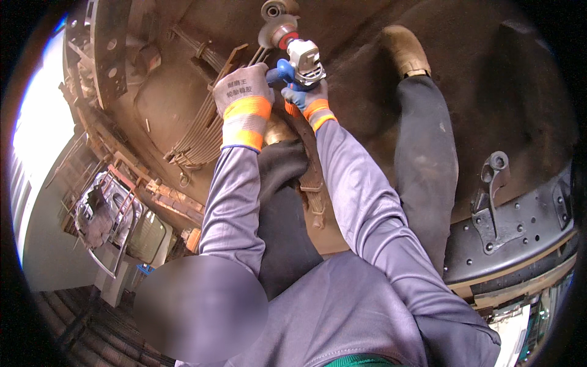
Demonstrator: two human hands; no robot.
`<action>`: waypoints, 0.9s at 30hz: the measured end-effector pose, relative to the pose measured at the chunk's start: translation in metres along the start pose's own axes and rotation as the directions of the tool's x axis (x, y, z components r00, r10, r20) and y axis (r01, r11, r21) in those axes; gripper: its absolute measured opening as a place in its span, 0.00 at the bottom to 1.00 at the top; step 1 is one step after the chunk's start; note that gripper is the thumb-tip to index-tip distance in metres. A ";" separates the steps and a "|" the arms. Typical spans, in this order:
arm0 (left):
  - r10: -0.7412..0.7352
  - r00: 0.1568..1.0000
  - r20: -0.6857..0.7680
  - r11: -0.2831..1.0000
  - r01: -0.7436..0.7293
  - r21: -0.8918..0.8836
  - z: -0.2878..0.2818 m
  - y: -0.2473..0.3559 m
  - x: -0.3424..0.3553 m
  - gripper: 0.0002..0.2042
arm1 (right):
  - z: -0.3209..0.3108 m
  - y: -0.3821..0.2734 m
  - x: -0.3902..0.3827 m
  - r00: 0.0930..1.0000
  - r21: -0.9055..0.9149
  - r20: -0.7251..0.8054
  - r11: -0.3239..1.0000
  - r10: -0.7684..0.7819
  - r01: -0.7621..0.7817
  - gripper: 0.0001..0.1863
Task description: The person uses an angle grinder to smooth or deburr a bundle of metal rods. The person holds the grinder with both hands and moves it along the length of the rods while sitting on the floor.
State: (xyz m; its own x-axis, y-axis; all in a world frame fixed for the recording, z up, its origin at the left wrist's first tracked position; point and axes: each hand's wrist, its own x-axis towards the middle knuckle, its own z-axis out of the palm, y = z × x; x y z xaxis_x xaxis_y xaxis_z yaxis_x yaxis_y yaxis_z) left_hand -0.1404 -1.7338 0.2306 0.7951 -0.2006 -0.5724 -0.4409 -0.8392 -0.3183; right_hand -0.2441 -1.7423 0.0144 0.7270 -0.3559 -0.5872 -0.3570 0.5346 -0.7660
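I hold an angle grinder (305, 60) with both hands, at the top middle of the view. My left hand (243, 85), in a grey work glove with an orange-striped cuff, is closed round its blue side handle (280, 73). The grinder's body is in my gloved right hand (310, 95), whose fingers are partly hidden. A round, red-centred brush or disc (279, 34) on the grinder lies beside a round metal eye (273, 10). Whether the two touch, I cannot tell. Below the grinder, a rusty leaf spring (312, 183) runs between my legs, partly covered by my right arm.
My boots (406, 52) stand on the brown floor, either side of the leaf spring. More leaf springs (205, 119) lie at the left, near rusty steel beams (110, 55). A black steel beam with a bracket (498, 223) is at the right. At lower left is a chair with cloth (98, 220).
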 end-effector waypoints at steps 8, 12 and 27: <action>-0.092 0.992 0.080 0.995 0.090 0.031 -0.004 0.003 -0.005 0.17 | 0.002 -0.013 -0.001 0.999 0.100 0.051 0.995 -0.002 -0.003 0.27; -0.081 0.993 0.085 0.995 0.076 0.062 -0.005 0.010 -0.004 0.17 | -0.004 -0.003 -0.001 0.998 -0.020 0.051 0.999 -0.033 0.034 0.27; -0.066 0.995 0.072 0.997 0.063 0.043 -0.021 0.010 0.002 0.16 | 0.001 -0.010 0.007 0.994 -0.082 0.041 0.991 -0.100 0.103 0.26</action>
State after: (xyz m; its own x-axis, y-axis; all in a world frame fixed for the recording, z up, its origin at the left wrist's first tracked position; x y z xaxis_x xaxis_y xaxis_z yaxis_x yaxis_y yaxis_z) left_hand -0.1348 -1.7525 0.2422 0.7900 -0.1079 -0.6035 -0.4077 -0.8277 -0.3857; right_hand -0.2346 -1.7493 0.0178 0.7825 -0.3762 -0.4961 -0.3266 0.4304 -0.8415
